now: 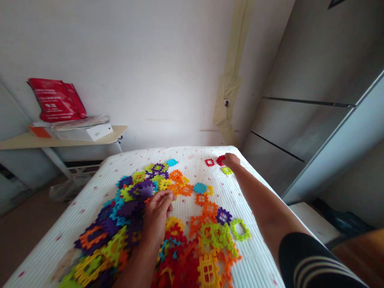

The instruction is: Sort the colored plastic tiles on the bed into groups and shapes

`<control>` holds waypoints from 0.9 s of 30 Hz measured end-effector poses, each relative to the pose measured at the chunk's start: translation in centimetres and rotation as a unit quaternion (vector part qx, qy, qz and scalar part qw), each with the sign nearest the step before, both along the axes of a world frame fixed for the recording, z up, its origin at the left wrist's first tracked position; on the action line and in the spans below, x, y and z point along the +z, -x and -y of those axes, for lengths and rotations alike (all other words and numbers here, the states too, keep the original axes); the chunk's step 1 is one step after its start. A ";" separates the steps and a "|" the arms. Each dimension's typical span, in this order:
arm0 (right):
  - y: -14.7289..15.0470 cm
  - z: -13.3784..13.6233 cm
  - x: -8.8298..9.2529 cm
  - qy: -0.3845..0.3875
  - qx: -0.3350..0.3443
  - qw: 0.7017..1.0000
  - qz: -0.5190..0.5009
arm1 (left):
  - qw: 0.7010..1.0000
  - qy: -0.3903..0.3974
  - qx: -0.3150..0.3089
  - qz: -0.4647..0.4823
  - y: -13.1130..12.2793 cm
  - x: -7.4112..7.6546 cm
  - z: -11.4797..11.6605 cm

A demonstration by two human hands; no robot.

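Note:
Many flat toothed plastic pieces in purple, green, orange, yellow, blue and red lie heaped on a white quilted cover (255, 256). My left hand (160, 206) hovers over the middle of the heap, fingers curled together; what they hold, if anything, is too small to make out. My right hand (232, 160) reaches to the far right part of the cover, its fingers closed at a red piece (221, 160). Beside it lie another red piece (209, 162) and a small green piece (227, 171). A green square frame (240, 229) rests at the heap's right edge.
At the left, a side table (120, 134) bears a white box (97, 132) and a red bag (57, 100). A white wall with a taped socket (226, 103) stands behind the cover. A grey cabinet (288, 128) rises at the right.

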State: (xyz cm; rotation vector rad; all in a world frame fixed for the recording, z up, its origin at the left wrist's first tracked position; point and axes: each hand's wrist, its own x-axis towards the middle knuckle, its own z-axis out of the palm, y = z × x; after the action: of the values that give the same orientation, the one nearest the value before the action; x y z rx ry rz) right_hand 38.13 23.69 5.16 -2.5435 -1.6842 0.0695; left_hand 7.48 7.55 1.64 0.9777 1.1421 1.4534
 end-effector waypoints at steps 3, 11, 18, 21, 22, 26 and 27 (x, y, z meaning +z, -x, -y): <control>0.2 0.2 0.2 -0.004 0.004 1.000 0.001 | 1.000 -0.004 0.000 0.000 0.0 0.0 0.1; 1.9 3.0 1.1 -0.093 0.092 0.991 -0.007 | 1.000 -0.010 0.004 0.019 -0.1 0.1 0.1; 6.9 11.2 0.1 -0.054 0.318 0.933 -0.160 | 0.999 -0.012 0.007 0.029 -0.3 0.5 0.3; 10.0 15.0 -0.1 -0.011 0.424 0.871 -0.247 | 0.999 -0.012 0.010 0.028 -0.3 0.6 0.3; 11.0 16.1 0.0 -0.001 0.447 0.858 -0.251 | 0.999 -0.014 0.014 0.026 -0.3 0.6 0.3; 14.7 18.8 -0.1 0.025 0.479 0.860 -0.174 | 0.999 -0.026 0.017 0.020 -0.2 0.3 0.3; 15.5 19.2 -0.2 0.023 0.473 0.869 -0.140 | 0.999 -0.028 0.015 0.019 -0.1 0.2 0.3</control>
State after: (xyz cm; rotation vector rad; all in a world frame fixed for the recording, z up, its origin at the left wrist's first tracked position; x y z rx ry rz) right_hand 22.67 4.53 4.96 -1.3727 -2.5825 0.5074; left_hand 7.62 7.28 1.82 0.9711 1.0982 1.5276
